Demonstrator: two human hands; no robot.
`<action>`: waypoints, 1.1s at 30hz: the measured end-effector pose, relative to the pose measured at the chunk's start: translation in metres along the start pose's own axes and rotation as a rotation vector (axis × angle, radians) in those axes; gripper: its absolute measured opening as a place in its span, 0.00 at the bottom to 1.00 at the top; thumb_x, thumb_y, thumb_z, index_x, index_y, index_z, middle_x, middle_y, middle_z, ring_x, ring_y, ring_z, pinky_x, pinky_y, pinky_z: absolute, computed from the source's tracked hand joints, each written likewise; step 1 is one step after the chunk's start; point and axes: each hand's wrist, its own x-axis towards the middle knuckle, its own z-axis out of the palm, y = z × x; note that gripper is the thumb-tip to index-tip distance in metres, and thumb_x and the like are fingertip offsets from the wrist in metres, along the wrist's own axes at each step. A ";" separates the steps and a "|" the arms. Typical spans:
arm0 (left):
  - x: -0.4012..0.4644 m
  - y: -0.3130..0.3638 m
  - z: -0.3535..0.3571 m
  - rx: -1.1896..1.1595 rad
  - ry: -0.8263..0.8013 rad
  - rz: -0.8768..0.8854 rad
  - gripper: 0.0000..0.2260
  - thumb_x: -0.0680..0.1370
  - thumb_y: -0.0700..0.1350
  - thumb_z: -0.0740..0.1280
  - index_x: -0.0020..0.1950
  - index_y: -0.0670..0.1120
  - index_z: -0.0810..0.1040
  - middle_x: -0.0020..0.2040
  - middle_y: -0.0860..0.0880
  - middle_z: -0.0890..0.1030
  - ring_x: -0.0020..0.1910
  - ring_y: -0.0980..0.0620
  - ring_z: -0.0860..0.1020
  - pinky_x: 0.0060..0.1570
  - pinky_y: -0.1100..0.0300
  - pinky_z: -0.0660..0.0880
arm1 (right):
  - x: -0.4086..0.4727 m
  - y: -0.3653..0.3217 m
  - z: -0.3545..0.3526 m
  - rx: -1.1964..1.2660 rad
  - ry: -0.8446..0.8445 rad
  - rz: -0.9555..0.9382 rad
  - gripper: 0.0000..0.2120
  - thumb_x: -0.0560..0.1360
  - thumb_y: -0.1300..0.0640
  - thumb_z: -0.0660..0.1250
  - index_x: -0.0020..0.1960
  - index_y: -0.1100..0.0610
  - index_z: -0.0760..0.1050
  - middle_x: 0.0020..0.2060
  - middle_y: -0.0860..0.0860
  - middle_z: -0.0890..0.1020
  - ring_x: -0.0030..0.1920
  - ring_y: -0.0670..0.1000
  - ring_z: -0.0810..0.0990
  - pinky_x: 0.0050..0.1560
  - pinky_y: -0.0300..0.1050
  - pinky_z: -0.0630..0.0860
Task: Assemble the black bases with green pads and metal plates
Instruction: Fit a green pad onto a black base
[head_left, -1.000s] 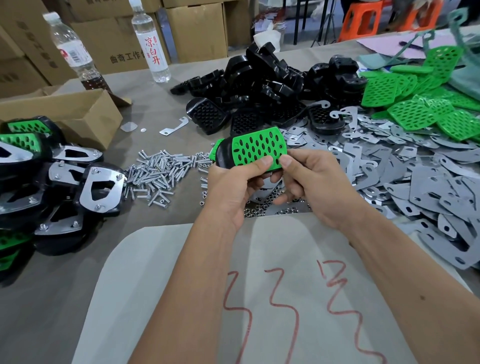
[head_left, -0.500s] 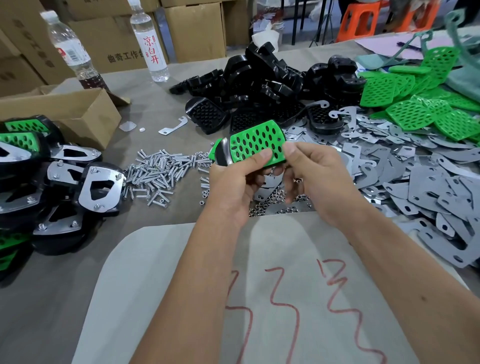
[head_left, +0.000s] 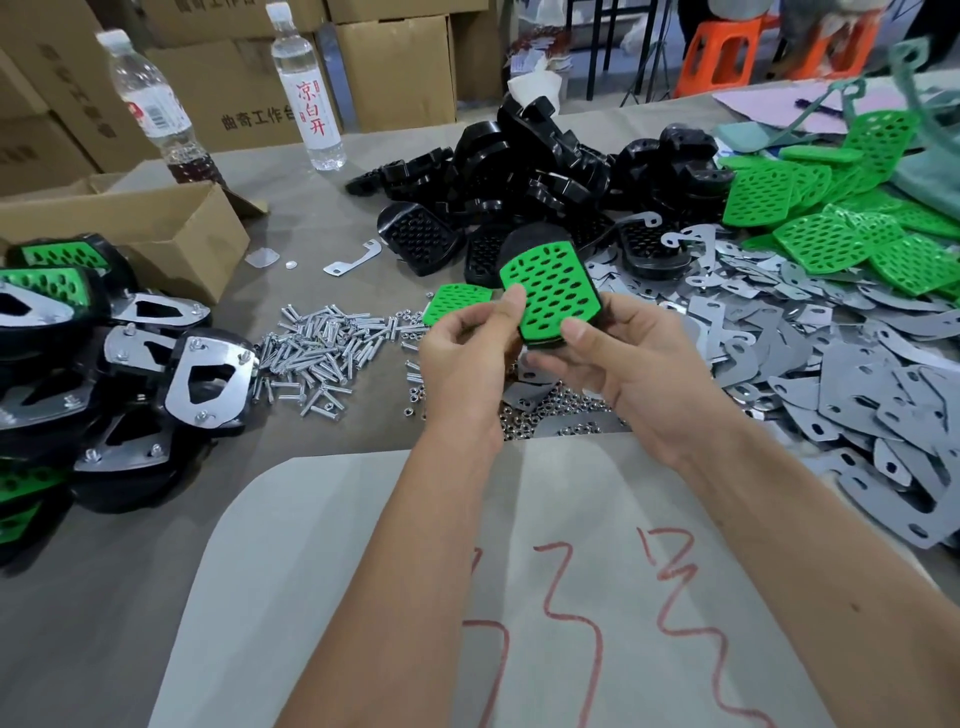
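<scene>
Above the table's middle my right hand (head_left: 634, 364) grips a black base (head_left: 540, 340) by its lower edge, thumb on the front. A perforated green pad (head_left: 550, 291) lies on the base, facing me. My left hand (head_left: 462, 358) pinches a second, loose green pad (head_left: 454, 306) just left of the base, and its thumb tip touches the fitted pad's left edge. Loose metal plates (head_left: 857, 374) cover the table to the right.
Black bases (head_left: 519, 171) are heaped at the back centre, green pads (head_left: 831, 223) at the back right. Screws (head_left: 322, 343) and nuts (head_left: 545, 415) lie under and left of my hands. Finished assemblies (head_left: 130, 374), a cardboard box (head_left: 156, 223) and bottles (head_left: 311, 88) stand left.
The base with its pad has turned from lying sideways to upright and passed into my right hand. A second green pad now shows in my left hand.
</scene>
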 end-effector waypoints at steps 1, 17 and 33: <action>0.000 -0.001 0.000 0.075 -0.049 0.024 0.09 0.76 0.43 0.77 0.50 0.39 0.81 0.43 0.42 0.85 0.43 0.47 0.83 0.44 0.55 0.80 | 0.000 0.000 -0.001 0.018 0.024 -0.011 0.13 0.79 0.67 0.68 0.63 0.66 0.77 0.57 0.62 0.85 0.55 0.61 0.86 0.55 0.48 0.84; 0.001 0.008 -0.014 0.478 -0.298 0.361 0.08 0.82 0.43 0.69 0.55 0.47 0.88 0.46 0.58 0.86 0.51 0.47 0.85 0.52 0.34 0.81 | 0.004 -0.007 -0.016 -0.544 0.211 -0.145 0.33 0.72 0.47 0.78 0.72 0.35 0.69 0.58 0.47 0.84 0.59 0.50 0.83 0.63 0.60 0.79; -0.005 0.010 -0.004 0.154 -0.142 0.019 0.07 0.80 0.36 0.70 0.57 0.37 0.83 0.48 0.42 0.86 0.47 0.45 0.84 0.43 0.50 0.83 | 0.003 -0.008 -0.010 -0.341 0.119 0.022 0.08 0.80 0.59 0.72 0.59 0.55 0.81 0.49 0.54 0.87 0.50 0.54 0.87 0.44 0.48 0.85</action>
